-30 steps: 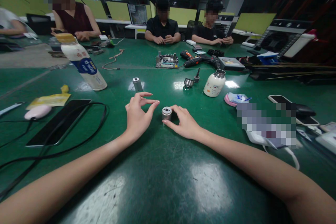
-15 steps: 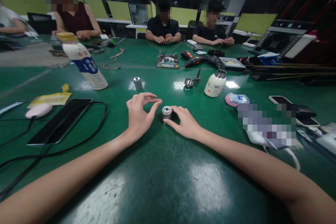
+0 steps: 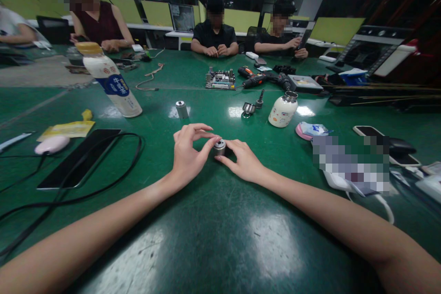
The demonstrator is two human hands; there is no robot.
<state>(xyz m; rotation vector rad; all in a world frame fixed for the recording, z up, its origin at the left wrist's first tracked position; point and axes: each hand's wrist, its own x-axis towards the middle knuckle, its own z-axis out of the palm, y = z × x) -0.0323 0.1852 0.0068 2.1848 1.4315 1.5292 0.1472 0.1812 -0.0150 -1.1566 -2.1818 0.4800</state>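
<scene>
A short metal cylinder (image 3: pixel 219 150) with holes in its top face stands upright on the green table. My right hand (image 3: pixel 245 161) grips its side between thumb and fingers. Above its near-left rim, the thumb and index finger of my left hand (image 3: pixel 191 151) are pinched together over the top face. Whatever lies between those left fingertips, if anything, is too small to make out. Farther off to the left stands a second silver cylinder (image 3: pixel 181 110). A steel bottle lid with a dark strap (image 3: pixel 248 109) lies beyond my right hand, beside an uncapped cream bottle (image 3: pixel 283 111).
On the left are a drink bottle (image 3: pixel 113 85), a black tablet (image 3: pixel 81 158), a pink mouse (image 3: pixel 52 144) and a looping black cable. A circuit board (image 3: pixel 220 79) and power drills (image 3: pixel 255 80) lie farther back. Phones (image 3: pixel 370 133) rest at right. Several people sit across the table.
My left hand has moved right, bringing its pinched fingertips onto the cylinder's top. My right hand keeps its grip. At the far right, a person has raised a dark flat object.
</scene>
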